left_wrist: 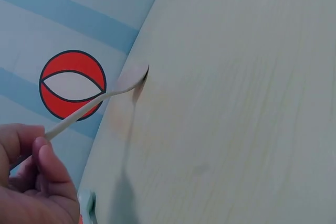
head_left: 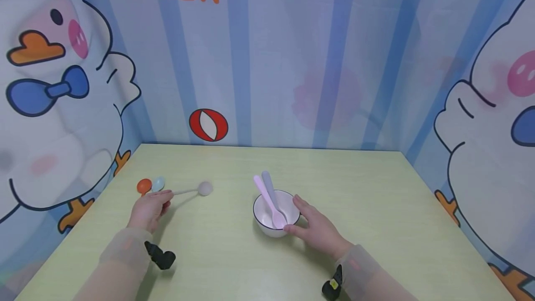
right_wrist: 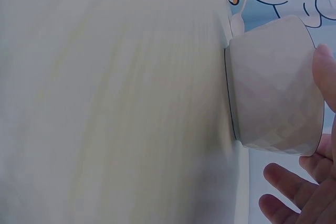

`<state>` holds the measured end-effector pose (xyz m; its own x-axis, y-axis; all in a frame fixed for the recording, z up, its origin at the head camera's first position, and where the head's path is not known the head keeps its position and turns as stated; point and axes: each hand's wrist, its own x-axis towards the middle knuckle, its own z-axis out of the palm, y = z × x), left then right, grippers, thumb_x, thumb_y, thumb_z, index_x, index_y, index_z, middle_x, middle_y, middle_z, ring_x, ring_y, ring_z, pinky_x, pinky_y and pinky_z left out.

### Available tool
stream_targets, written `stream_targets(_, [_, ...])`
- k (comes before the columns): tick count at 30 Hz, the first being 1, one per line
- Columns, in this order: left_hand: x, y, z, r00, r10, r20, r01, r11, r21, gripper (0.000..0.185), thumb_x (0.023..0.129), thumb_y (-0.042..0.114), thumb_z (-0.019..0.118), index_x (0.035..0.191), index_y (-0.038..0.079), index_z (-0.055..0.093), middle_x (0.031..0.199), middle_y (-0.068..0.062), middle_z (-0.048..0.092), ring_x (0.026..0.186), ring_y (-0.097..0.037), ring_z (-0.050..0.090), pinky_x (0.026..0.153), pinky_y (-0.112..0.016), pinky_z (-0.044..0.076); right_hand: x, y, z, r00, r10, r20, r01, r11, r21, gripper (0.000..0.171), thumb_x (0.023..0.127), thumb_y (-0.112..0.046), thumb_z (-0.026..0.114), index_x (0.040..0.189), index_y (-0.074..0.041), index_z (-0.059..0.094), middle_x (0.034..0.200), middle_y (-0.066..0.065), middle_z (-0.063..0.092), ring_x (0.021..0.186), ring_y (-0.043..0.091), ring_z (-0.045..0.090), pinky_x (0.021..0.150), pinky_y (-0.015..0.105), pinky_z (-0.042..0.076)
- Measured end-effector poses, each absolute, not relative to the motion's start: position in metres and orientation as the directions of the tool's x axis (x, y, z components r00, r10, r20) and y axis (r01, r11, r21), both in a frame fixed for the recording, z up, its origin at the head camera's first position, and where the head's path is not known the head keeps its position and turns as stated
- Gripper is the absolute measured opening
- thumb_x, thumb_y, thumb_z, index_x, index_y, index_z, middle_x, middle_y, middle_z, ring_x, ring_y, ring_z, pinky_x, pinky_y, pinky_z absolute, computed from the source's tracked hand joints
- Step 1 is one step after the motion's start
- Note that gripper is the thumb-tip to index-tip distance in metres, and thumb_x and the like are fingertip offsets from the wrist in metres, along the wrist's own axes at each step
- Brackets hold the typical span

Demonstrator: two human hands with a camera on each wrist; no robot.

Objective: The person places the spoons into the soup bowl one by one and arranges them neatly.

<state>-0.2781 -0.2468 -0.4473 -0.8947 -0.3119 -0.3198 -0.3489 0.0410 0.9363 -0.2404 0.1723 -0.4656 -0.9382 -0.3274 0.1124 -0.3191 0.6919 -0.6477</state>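
My left hand [head_left: 151,209] pinches the handle of a pale greyish spoon [head_left: 205,188] between thumb and fingers. In the left wrist view, the spoon [left_wrist: 131,81] reaches out from the left hand [left_wrist: 39,182], its shadow falling on the table. A white bowl with a dark rim [head_left: 271,233] stands at the middle of the table. Inside it lean a pink spoon [head_left: 267,196] and a lavender spoon [head_left: 269,185]. My right hand [head_left: 319,231] holds the bowl's right side, thumb and forefinger at the rim; in the right wrist view its other fingers are spread apart.
Just beyond the left hand lie an orange spoon [head_left: 144,185] and a light blue spoon [head_left: 158,184], handles mostly hidden by the hand. The pale wooden table [head_left: 355,180] ends at a blue striped backdrop [head_left: 280,59] with printed ducks at both sides.
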Motion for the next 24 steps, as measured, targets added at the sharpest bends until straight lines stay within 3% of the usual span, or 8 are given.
stream_targets(7, [-0.277,-0.2429,-0.4468,-0.89,-0.337,-0.307,-0.323,-0.007,0.946,0.046,0.095,0.023,0.061,0.135,0.001,0.052,0.12,-0.012,0.058,0.094,-0.017,0.058,0.082,-0.025,0.051,-0.2395,0.1716,-0.4646,-0.939,-0.326,0.114,-0.318,0.689,-0.651,0.088,0.082,-0.049,0.071,0.15,-0.009,0.032,0.156,0.004,0.027,0.142,0.032,0.024,0.111,0.054,0.024])
stream_targets(13, [-0.2778,-0.2397,-0.448,-0.904,-0.314,-0.289,-0.267,-0.11,0.957,0.049,0.096,0.022,0.06,0.138,-0.001,0.047,0.108,-0.008,0.066,0.091,-0.011,0.067,0.08,-0.022,0.053,-0.2388,0.1714,-0.464,-0.94,-0.322,0.109,-0.311,0.687,-0.657,0.088,0.082,-0.049,0.071,0.15,-0.009,0.032,0.156,0.004,0.027,0.142,0.031,0.025,0.111,0.053,0.024])
stream_targets(21, [-0.2795,-0.2378,-0.4508,-0.912,-0.296,-0.282,-0.228,-0.204,0.952,0.049,0.098,0.022,0.056,0.142,0.003,0.043,0.129,-0.015,0.055,0.101,-0.012,0.065,0.085,-0.021,0.051,-0.239,0.1716,-0.4643,-0.942,-0.318,0.11,-0.308,0.684,-0.661,0.088,0.082,-0.05,0.071,0.15,-0.01,0.032,0.156,0.004,0.028,0.142,0.031,0.025,0.111,0.053,0.024])
stream_targets(24, [-0.2785,-0.2384,-0.4511,-0.917,-0.289,-0.274,-0.208,-0.239,0.949,0.05,0.098,0.023,0.056,0.143,0.004,0.042,0.126,-0.013,0.058,0.104,-0.013,0.064,0.085,-0.021,0.05,-0.2395,0.1716,-0.4649,-0.94,-0.322,0.112,-0.312,0.683,-0.661,0.089,0.082,-0.051,0.07,0.15,-0.01,0.032,0.156,0.003,0.027,0.142,0.031,0.025,0.111,0.053,0.024])
